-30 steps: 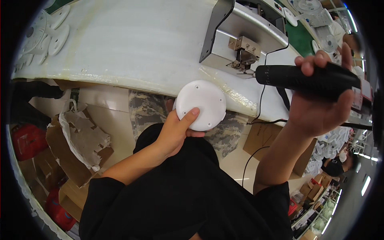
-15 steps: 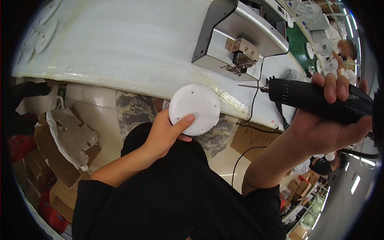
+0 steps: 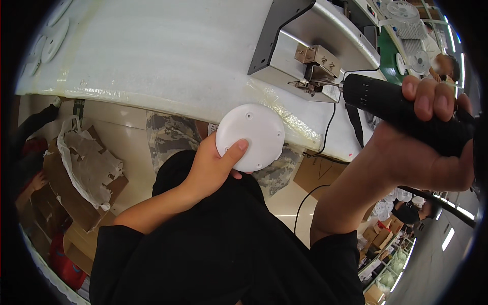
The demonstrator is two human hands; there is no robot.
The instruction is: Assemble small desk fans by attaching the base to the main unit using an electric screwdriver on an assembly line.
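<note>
A round white plastic disc (image 3: 256,133) with several small screw holes is held over my lap, by the bench edge. My left hand (image 3: 219,158) grips it at its lower left, thumb on the face and the other fingers underneath. My right hand (image 3: 427,127) is wrapped round a black electric screwdriver (image 3: 384,101). The bit points left and its tip reaches the metal pick-up block (image 3: 320,68) on the front of a grey screw feeder (image 3: 305,30). Whether a screw sits on the tip is too small to tell.
The white bench (image 3: 168,61) spans the far side, with white plastic parts (image 3: 56,40) at its left end. An open cardboard box (image 3: 86,178) with a torn bag stands on the floor at left. A black cable (image 3: 300,208) hangs at right. Other people sit at far right.
My right hand has brought the screwdriver's tip from beside the feeder up to its pick-up block. The disc stays in my left hand, nearly still. The view has shifted slightly.
</note>
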